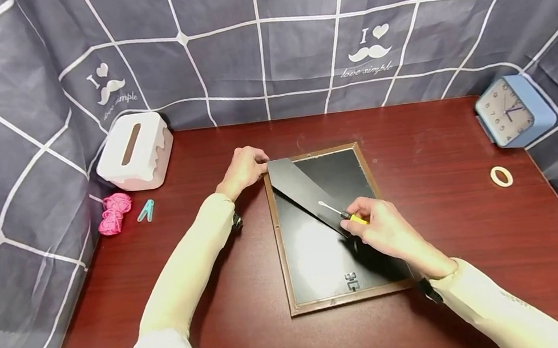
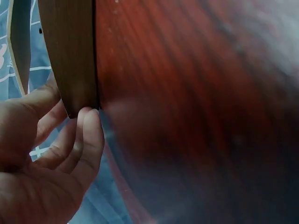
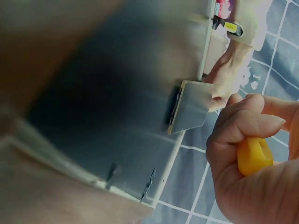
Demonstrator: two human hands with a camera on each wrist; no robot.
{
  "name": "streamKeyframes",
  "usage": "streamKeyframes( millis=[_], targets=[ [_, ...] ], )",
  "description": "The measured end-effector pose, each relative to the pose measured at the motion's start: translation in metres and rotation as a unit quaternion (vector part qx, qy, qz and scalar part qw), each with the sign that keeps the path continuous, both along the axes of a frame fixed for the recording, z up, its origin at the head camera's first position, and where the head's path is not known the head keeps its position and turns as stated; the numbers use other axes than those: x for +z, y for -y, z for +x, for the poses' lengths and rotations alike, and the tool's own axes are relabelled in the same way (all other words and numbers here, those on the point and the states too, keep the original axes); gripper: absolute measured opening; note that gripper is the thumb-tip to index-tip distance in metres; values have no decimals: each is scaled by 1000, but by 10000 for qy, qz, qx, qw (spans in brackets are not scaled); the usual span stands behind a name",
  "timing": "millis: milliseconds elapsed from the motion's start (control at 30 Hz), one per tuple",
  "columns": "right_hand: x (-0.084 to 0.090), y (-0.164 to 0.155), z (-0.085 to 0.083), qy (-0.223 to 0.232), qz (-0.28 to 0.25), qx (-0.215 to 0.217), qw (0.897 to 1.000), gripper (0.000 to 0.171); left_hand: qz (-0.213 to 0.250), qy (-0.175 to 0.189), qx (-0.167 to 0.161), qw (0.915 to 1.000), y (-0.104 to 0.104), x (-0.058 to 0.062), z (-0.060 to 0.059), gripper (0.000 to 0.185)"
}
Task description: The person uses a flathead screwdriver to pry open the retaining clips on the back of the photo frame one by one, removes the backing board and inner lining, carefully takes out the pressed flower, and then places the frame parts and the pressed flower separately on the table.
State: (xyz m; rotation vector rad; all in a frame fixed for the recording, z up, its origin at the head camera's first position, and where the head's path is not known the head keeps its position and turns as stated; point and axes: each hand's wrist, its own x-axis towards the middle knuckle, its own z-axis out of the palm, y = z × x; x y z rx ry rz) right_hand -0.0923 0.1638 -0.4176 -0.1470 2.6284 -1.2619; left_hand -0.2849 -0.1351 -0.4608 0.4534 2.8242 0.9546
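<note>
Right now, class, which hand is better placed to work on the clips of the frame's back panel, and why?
Probably the right hand: it grips the yellow-handled screwdriver over the picture frame. The left hand is occupied holding the frame's top-left corner.

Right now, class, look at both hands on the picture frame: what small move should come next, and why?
Probably bring the screwdriver tip down to one of the clips near the frame's edge. The right hand holds the yellow handle with the tip above the black back panel, the left hand steadies the far corner, and the stand is swung out.
</note>
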Motion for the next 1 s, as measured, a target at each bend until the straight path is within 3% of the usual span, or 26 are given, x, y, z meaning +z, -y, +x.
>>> streamKeyframes(
  millis=[67,100,300,333,467,667,800,1000],
  targets=[
    [0,0,-3,9,-37,45,10000,18,-88,-19,23,10000,4,3,2,18],
    [0,-1,-5,6,-45,75,10000,16,-62,-22,-26,10000,11,-5,-4,15],
    [1,-3,-15,-23,18,175,9998,10,-8,327,19,9995,34,-1,10,8],
    [1,-3,-16,-4,30,176,9998,11,-16,440,89,9990,32,8,22,8],
    [-1,-5,-18,39,282,249,9993,13,153,981,182,9949,34,13,55,10],
    [-1,-1,-24,-231,750,493,9957,13,349,1440,316,9885,36,11,105,17],
    [1,2,-32,-385,848,658,9935,14,532,1728,381,9828,36,10,130,21],
    [5,10,-47,-547,892,967,9898,12,755,2441,428,9659,32,13,161,26]
  ],
)
